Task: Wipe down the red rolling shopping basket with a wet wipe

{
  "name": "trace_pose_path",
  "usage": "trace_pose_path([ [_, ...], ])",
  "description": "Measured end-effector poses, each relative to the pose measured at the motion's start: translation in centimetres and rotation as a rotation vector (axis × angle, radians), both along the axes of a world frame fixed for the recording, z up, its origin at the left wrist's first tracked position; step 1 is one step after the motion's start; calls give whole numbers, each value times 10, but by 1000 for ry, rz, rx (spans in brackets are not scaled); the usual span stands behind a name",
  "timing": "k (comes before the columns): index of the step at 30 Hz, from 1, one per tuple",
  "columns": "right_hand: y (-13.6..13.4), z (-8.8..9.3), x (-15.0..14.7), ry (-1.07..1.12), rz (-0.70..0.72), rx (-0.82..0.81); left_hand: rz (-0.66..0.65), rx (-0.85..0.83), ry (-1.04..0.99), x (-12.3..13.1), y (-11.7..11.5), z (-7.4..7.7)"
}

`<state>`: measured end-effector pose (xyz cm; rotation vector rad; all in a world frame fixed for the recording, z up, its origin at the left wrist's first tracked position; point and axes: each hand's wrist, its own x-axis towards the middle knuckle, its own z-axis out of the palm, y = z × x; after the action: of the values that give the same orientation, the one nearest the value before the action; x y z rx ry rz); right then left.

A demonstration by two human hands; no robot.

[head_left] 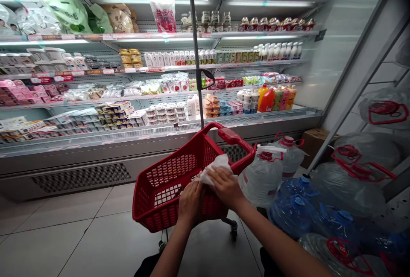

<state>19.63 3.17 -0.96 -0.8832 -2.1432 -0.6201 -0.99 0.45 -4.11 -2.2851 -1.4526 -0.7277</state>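
Observation:
A red plastic shopping cart with a lattice basket stands before me, its handle towards the right. My right hand presses a crumpled white wipe against the cart's near rim, close to the handle, with its fingers bent over it. Just left of it, my left hand grips the same rim, fingertips over the edge and near the wipe's left end. Whether those fingertips also hold the wipe, I cannot tell. Part of the rim is hidden under both hands.
Behind the cart runs a refrigerated shelf stocked with dairy and drinks. Large clear water jugs and blue water jugs crowd the right side. A grey pole rises behind the cart. Pale floor tiles lie at left.

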Motion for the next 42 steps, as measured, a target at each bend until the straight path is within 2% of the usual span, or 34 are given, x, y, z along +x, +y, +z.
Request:
trace_pose_path([
  [2,-1,-5,-8,-54,54,-7,-25,-19,12,0,0,-1],
  [3,1,-5,-3,-87,73,-13,-37,-21,14,0,0,0],
  [6,14,7,47,-166,55,-42,-61,3,-4,0,-3,4],
  [9,29,22,106,-115,-99,-54,-59,23,-23,5,-7,7],
  [11,32,26,121,-48,-192,-48,-50,24,-31,10,-7,6],
  [14,22,13,96,-16,-205,-64,-30,20,-45,19,-6,4],
  [18,-2,-12,33,-108,-10,-135,-52,-29,-56,22,0,3],
  [20,-4,-14,26,-159,69,-146,-57,-57,-37,14,2,3],
  [23,13,-3,55,-177,53,-136,-31,-51,46,-15,-3,4],
  [27,52,15,110,-32,-143,-121,30,-24,155,-66,-23,4],
  [29,63,14,113,46,-207,-120,68,-25,163,-86,-32,3],
  [32,59,-2,71,62,-177,-139,51,-66,160,-96,-34,-1],
  [35,35,-29,0,9,-38,-178,32,-86,144,-94,-28,-7],
  [37,21,-42,-36,-26,63,-201,37,-87,132,-92,-25,-11],
  [39,17,-44,-46,-74,147,-214,31,-101,122,-92,-24,-13],
  [40,20,-41,-39,-103,173,-214,28,-113,115,-93,-25,-13],
  [42,37,-29,-8,-154,182,-200,27,-131,99,-94,-28,-12],
])
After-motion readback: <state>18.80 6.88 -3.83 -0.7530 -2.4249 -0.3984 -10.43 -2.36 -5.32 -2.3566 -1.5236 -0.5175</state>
